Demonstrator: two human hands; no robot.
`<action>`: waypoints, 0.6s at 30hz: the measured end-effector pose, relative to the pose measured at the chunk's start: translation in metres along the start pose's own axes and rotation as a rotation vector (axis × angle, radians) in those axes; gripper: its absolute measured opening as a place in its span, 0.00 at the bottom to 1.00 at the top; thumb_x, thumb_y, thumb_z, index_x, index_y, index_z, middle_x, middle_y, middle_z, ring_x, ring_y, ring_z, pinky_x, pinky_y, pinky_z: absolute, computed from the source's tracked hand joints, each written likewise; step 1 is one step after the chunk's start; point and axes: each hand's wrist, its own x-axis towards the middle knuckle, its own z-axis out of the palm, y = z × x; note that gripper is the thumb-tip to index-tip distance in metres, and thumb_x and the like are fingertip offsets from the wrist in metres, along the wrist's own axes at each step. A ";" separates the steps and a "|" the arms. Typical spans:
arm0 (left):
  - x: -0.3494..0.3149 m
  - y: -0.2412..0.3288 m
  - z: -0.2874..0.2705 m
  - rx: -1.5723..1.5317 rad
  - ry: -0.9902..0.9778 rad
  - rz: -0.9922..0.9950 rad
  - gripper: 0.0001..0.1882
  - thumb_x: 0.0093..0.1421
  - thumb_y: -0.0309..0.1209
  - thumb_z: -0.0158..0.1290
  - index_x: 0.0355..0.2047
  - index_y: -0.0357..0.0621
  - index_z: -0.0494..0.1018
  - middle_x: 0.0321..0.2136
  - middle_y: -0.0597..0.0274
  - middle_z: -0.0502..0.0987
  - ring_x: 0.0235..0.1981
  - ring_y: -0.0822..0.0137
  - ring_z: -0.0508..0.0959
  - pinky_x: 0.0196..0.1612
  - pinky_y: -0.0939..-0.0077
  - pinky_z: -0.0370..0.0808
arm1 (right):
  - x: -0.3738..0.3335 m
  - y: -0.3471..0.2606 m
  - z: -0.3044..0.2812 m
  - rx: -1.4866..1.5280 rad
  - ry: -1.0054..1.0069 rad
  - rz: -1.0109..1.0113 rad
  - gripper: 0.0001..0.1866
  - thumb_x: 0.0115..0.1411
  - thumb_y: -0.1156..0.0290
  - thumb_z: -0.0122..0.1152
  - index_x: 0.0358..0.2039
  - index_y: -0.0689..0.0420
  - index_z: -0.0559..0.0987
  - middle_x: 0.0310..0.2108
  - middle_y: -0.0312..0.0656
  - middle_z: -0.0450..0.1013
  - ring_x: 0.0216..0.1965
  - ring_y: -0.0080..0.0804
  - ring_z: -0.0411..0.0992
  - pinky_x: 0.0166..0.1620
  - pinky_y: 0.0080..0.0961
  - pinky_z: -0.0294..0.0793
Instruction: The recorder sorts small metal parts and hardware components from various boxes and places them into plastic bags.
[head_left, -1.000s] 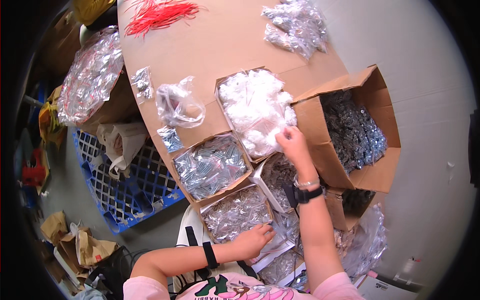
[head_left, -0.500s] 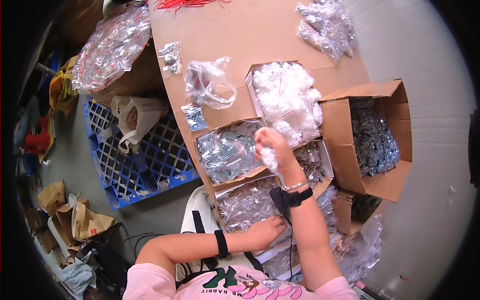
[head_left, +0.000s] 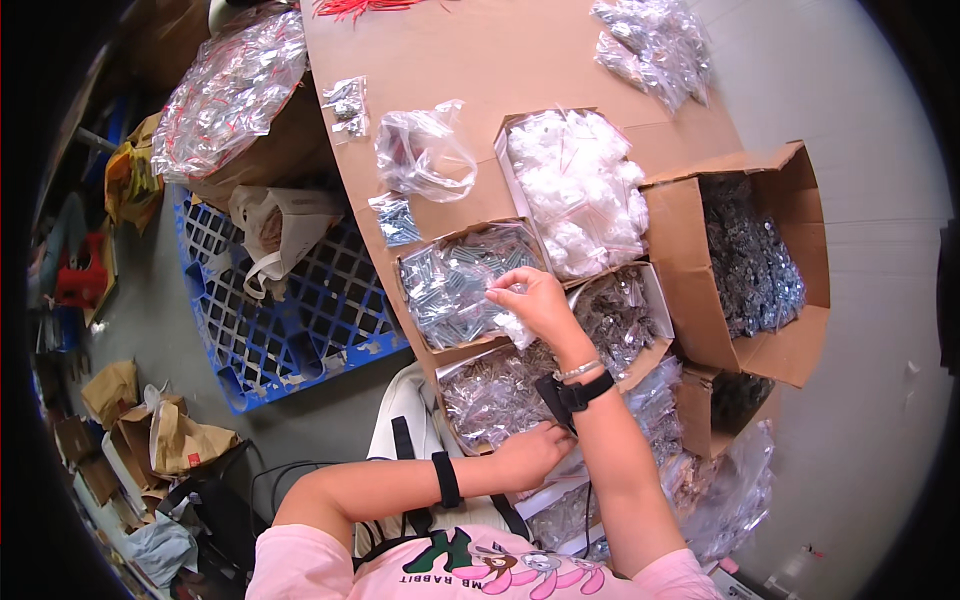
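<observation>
White bundle (head_left: 515, 329) palmed mid-frame in our right hand (head_left: 541, 306) likely frees fingertips (head_left: 495, 293); whether our left hand (head_left: 537, 458) grips, we can't tell.

1 blue lattice pallet (head_left: 303, 350) lies on the grey floor (head_left: 150, 320), left of the brown-topped table (head_left: 480, 60).

The right hand (head_left: 543, 305) holds a white packet (head_left: 515, 329) over bagged screws (head_left: 438, 292).

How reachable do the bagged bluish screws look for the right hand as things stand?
Likely yes: the right hand is at the right side of their open box, and nothing covers most of the bagged bluish screws. The white bundle that hand holds may hinder a fresh grip, though.
</observation>
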 end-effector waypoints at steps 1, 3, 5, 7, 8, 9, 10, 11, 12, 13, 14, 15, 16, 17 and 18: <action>-0.001 -0.001 0.001 0.017 -0.005 -0.009 0.31 0.42 0.20 0.56 0.52 0.40 0.71 0.51 0.53 0.69 0.53 0.52 0.70 0.47 0.64 0.79 | -0.008 -0.005 -0.005 0.137 0.006 0.042 0.12 0.53 0.66 0.72 0.30 0.61 0.81 0.32 0.40 0.79 0.34 0.24 0.76 0.38 0.23 0.74; -0.001 -0.001 0.005 0.027 -0.021 -0.010 0.31 0.42 0.21 0.57 0.52 0.41 0.71 0.51 0.52 0.69 0.53 0.51 0.70 0.47 0.64 0.79 | -0.028 -0.011 -0.015 0.213 0.025 -0.037 0.08 0.56 0.71 0.69 0.30 0.61 0.78 0.38 0.42 0.79 0.35 0.21 0.74 0.40 0.22 0.73; 0.000 -0.001 0.008 0.098 -0.039 -0.016 0.31 0.42 0.22 0.57 0.52 0.41 0.71 0.50 0.53 0.70 0.52 0.51 0.71 0.46 0.64 0.79 | -0.051 -0.011 -0.027 0.566 0.057 -0.145 0.06 0.57 0.77 0.65 0.30 0.58 0.74 0.44 0.46 0.77 0.36 0.22 0.74 0.40 0.23 0.74; 0.000 0.004 0.006 0.128 -0.045 0.017 0.31 0.42 0.22 0.57 0.51 0.40 0.71 0.49 0.54 0.70 0.50 0.52 0.71 0.45 0.64 0.79 | -0.077 -0.007 -0.042 0.721 0.026 -0.064 0.06 0.60 0.78 0.59 0.33 0.56 0.70 0.45 0.49 0.77 0.30 0.17 0.69 0.37 0.18 0.71; 0.000 0.010 0.004 0.113 -0.070 0.002 0.27 0.42 0.21 0.57 0.48 0.39 0.72 0.48 0.54 0.70 0.49 0.53 0.72 0.45 0.66 0.79 | -0.088 0.000 -0.050 0.780 -0.015 -0.037 0.06 0.62 0.75 0.59 0.33 0.56 0.70 0.43 0.48 0.78 0.28 0.16 0.67 0.35 0.18 0.70; 0.000 0.013 0.002 0.103 -0.092 -0.016 0.23 0.42 0.20 0.57 0.44 0.37 0.73 0.46 0.53 0.71 0.49 0.53 0.72 0.45 0.67 0.79 | -0.095 0.006 -0.054 0.838 -0.060 -0.014 0.07 0.63 0.72 0.59 0.34 0.56 0.70 0.41 0.47 0.78 0.26 0.15 0.65 0.33 0.17 0.69; -0.001 0.015 0.004 0.093 -0.082 0.004 0.25 0.44 0.20 0.56 0.46 0.37 0.73 0.45 0.54 0.71 0.47 0.54 0.72 0.44 0.67 0.79 | -0.099 0.013 -0.051 0.840 -0.056 -0.011 0.07 0.63 0.72 0.59 0.34 0.56 0.70 0.41 0.47 0.78 0.26 0.15 0.65 0.33 0.17 0.69; -0.003 0.014 0.008 0.090 -0.084 0.003 0.25 0.44 0.20 0.56 0.46 0.37 0.73 0.45 0.54 0.71 0.47 0.54 0.72 0.44 0.67 0.79 | -0.102 0.021 -0.046 0.617 -0.021 0.082 0.10 0.62 0.65 0.61 0.34 0.56 0.71 0.37 0.46 0.79 0.25 0.20 0.68 0.32 0.20 0.70; -0.004 0.013 0.012 0.102 -0.081 0.011 0.29 0.43 0.22 0.57 0.51 0.39 0.72 0.47 0.56 0.70 0.47 0.55 0.72 0.44 0.66 0.79 | -0.104 0.022 -0.041 0.393 0.016 0.171 0.14 0.62 0.59 0.63 0.34 0.56 0.73 0.34 0.46 0.80 0.25 0.24 0.72 0.32 0.23 0.72; -0.005 0.012 0.015 0.113 -0.076 0.016 0.34 0.43 0.24 0.59 0.55 0.41 0.70 0.49 0.58 0.70 0.47 0.56 0.72 0.43 0.66 0.79 | -0.106 0.023 -0.035 0.396 0.017 0.172 0.14 0.62 0.59 0.63 0.34 0.56 0.73 0.34 0.46 0.80 0.25 0.24 0.72 0.32 0.23 0.72; -0.007 0.012 0.018 0.114 -0.079 0.015 0.34 0.43 0.24 0.59 0.55 0.41 0.70 0.49 0.58 0.70 0.47 0.56 0.72 0.43 0.66 0.79 | -0.107 0.023 -0.029 -0.052 -0.021 0.218 0.18 0.59 0.53 0.64 0.34 0.56 0.74 0.32 0.47 0.80 0.27 0.31 0.75 0.33 0.28 0.73; -0.009 0.014 0.018 0.110 -0.100 -0.002 0.31 0.44 0.22 0.57 0.53 0.39 0.71 0.48 0.57 0.70 0.47 0.56 0.72 0.44 0.67 0.79 | -0.108 0.023 -0.022 -0.498 -0.056 0.258 0.22 0.57 0.48 0.66 0.35 0.56 0.76 0.31 0.49 0.80 0.29 0.39 0.78 0.34 0.32 0.75; -0.010 0.016 0.018 0.107 -0.122 -0.013 0.28 0.45 0.20 0.56 0.51 0.37 0.73 0.46 0.56 0.71 0.46 0.55 0.72 0.45 0.68 0.79 | -0.107 0.030 -0.013 -0.486 -0.021 0.261 0.23 0.53 0.45 0.67 0.33 0.55 0.80 0.28 0.51 0.79 0.36 0.49 0.78 0.37 0.39 0.76; -0.010 0.015 0.020 0.110 -0.127 -0.006 0.28 0.45 0.20 0.56 0.51 0.37 0.73 0.46 0.56 0.71 0.46 0.55 0.72 0.45 0.68 0.79 | -0.106 0.036 -0.007 -0.484 -0.013 0.264 0.23 0.53 0.45 0.67 0.33 0.55 0.80 0.28 0.51 0.79 0.36 0.49 0.78 0.37 0.39 0.76; -0.012 0.014 0.022 0.112 -0.141 0.000 0.28 0.45 0.20 0.56 0.51 0.38 0.73 0.47 0.56 0.71 0.46 0.56 0.72 0.45 0.68 0.79 | -0.106 0.038 -0.001 -0.469 0.005 0.257 0.22 0.52 0.47 0.67 0.32 0.54 0.81 0.28 0.51 0.79 0.35 0.49 0.78 0.37 0.39 0.76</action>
